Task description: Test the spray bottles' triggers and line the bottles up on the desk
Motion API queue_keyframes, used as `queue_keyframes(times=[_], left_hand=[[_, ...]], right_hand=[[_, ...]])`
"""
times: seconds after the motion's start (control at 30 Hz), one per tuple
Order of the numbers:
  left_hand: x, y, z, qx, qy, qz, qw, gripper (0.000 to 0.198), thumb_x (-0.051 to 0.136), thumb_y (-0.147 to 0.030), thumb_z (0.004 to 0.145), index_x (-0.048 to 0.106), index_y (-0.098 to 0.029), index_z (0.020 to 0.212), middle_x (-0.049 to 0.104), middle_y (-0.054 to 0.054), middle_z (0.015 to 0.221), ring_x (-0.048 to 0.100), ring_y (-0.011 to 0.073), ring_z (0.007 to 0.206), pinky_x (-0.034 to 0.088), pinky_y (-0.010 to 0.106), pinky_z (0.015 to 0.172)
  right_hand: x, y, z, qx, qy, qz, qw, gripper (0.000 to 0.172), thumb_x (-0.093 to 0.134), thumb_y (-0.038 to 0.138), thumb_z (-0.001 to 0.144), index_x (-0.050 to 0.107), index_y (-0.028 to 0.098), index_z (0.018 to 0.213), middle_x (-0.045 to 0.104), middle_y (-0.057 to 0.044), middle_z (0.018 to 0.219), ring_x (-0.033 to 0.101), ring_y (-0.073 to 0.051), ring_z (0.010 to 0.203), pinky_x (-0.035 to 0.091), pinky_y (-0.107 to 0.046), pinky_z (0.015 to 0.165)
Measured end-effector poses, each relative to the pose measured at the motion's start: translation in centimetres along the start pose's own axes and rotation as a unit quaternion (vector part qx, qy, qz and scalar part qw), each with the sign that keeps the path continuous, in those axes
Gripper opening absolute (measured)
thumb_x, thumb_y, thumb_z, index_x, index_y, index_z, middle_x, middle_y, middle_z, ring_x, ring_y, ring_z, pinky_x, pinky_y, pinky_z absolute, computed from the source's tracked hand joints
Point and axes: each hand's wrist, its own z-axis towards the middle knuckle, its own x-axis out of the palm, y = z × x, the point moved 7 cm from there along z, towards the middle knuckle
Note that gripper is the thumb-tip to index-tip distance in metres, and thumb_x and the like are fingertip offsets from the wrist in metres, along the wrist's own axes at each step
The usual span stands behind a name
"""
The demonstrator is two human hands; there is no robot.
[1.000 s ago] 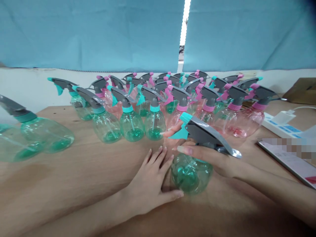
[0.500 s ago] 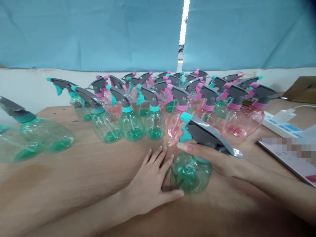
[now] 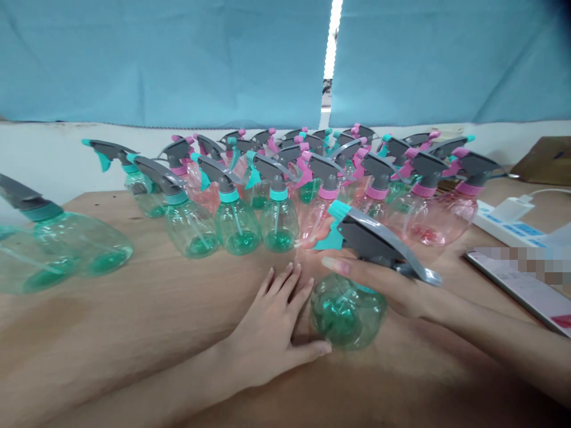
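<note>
My right hand (image 3: pixel 383 285) is closed round the neck of a green spray bottle (image 3: pixel 348 312), just under its grey head. The turquoise trigger points left, and fingertips show beyond it on the far side. The bottle is tilted slightly, its clear green body near the table. Flat on the wood lies my left hand (image 3: pixel 272 336), fingers spread, with the thumb tip close to the bottle's base; I cannot tell whether they touch. Beyond it stand green spray bottles (image 3: pixel 279 223) with turquoise collars and pink spray bottles (image 3: pixel 322 217) with pink collars.
Several more spray bottles crowd the back of the wooden table (image 3: pixel 147 333), and others (image 3: pixel 84 241) stand at the left. At the right are a white power strip (image 3: pixel 504 224), a phone (image 3: pixel 513 285) and a brown box (image 3: pixel 542 161). A blue curtain (image 3: pixel 178 65) hangs behind.
The fingers of my right hand beyond the trigger have stretched further out to the left. The bottle has shifted very slightly right. My left hand stays in place.
</note>
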Motion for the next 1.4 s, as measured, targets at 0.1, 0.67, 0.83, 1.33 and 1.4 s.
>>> queue_keyframes(times=[0.1, 0.67, 0.83, 1.33, 1.4], left_hand=[[0.0, 0.0, 0.0, -0.004, 0.005, -0.002, 1.000, 0.090, 0.043, -0.075, 0.083, 0.033, -0.010, 0.145, 0.022, 0.018, 0.154, 0.016, 0.0359, 0.141, 0.009, 0.055, 0.113], [-0.1, 0.0, -0.1, 0.009, -0.019, -0.009, 1.000, 0.086, 0.043, -0.073, 0.084, 0.032, -0.013, 0.145, 0.026, 0.016, 0.153, 0.018, 0.0362, 0.140, 0.012, 0.057, 0.112], [-0.2, -0.1, -0.1, 0.011, -0.019, -0.010, 1.000, 0.086, 0.044, -0.073, 0.084, 0.030, -0.015, 0.146, 0.025, 0.016, 0.153, 0.018, 0.0362, 0.140, 0.012, 0.057, 0.112], [-0.1, -0.1, 0.0, 0.006, -0.009, -0.003, 1.000, 0.088, 0.043, -0.073, 0.084, 0.032, -0.012, 0.146, 0.024, 0.017, 0.153, 0.017, 0.0354, 0.141, 0.011, 0.055, 0.113], [-0.1, -0.1, 0.0, 0.004, -0.005, 0.002, 1.000, 0.089, 0.042, -0.073, 0.084, 0.031, -0.011, 0.146, 0.023, 0.017, 0.153, 0.017, 0.0351, 0.141, 0.011, 0.055, 0.113]], right_hand=[[0.4, -0.2, 0.0, 0.061, 0.022, 0.011, 0.998, 0.017, 0.057, 0.030, 0.089, 0.068, 0.029, 0.103, 0.070, 0.001, 0.090, 0.066, -0.017, 0.083, 0.053, -0.030, 0.077], [1.5, 1.8, 0.8, 0.022, 0.068, 0.077, 0.995, 0.021, 0.056, 0.034, 0.090, 0.068, 0.029, 0.107, 0.069, 0.001, 0.111, 0.058, -0.018, 0.115, 0.043, -0.034, 0.102], [1.6, 2.2, 0.8, 0.025, 0.070, 0.102, 0.992, 0.023, 0.056, 0.033, 0.091, 0.068, 0.029, 0.110, 0.071, 0.001, 0.110, 0.062, -0.016, 0.110, 0.044, -0.033, 0.102], [1.0, 0.1, 0.5, 0.036, 0.027, 0.090, 0.995, 0.018, 0.059, 0.033, 0.088, 0.070, 0.026, 0.101, 0.072, -0.001, 0.108, 0.065, -0.020, 0.107, 0.051, -0.037, 0.096], [1.1, 0.3, 0.6, 0.029, 0.030, 0.090, 0.995, 0.018, 0.058, 0.034, 0.088, 0.070, 0.026, 0.099, 0.073, -0.001, 0.104, 0.066, -0.020, 0.104, 0.051, -0.037, 0.095]])
